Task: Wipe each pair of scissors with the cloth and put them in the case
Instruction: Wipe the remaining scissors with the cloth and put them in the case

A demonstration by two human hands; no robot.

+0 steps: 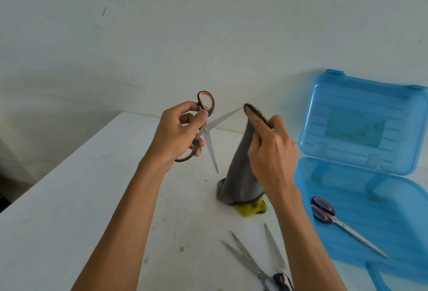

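Note:
My left hand (177,136) grips the handles of the orange-and-grey scissors (206,126), held up over the table with the blades spread wide. My right hand (269,149) pinches a grey cloth with a yellow underside (240,175) at the tip of the upper blade; the cloth hangs down to the table. The blue plastic case (361,221) lies open at the right, lid upright. A pair of red-and-black scissors (340,221) lies inside its base.
More scissors (257,260) with dark handles lie on the white table (92,198) at the bottom, partly under my right forearm. A pale wall stands close behind the table. The table's left edge runs diagonally at the left.

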